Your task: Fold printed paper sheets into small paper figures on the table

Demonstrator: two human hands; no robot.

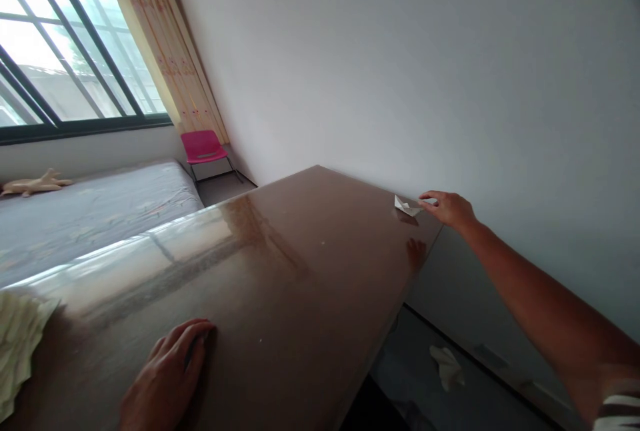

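Observation:
A small white folded paper boat (407,206) sits near the far right corner of a glossy brown table (280,264), close to the wall. My right hand (447,208) is stretched out to it, fingers extended and apart, fingertips at or just touching the boat's right end. My left hand (165,371) lies flat, palm down, on the table's near edge with fingers together and nothing under it that I can see.
A crumpled pale cloth or paper (17,344) lies at the table's near left. Beyond the table stand a bed (90,211) with a plush toy (33,184) and a pink chair (203,146). A crumpled white paper (447,368) lies on the floor to the right.

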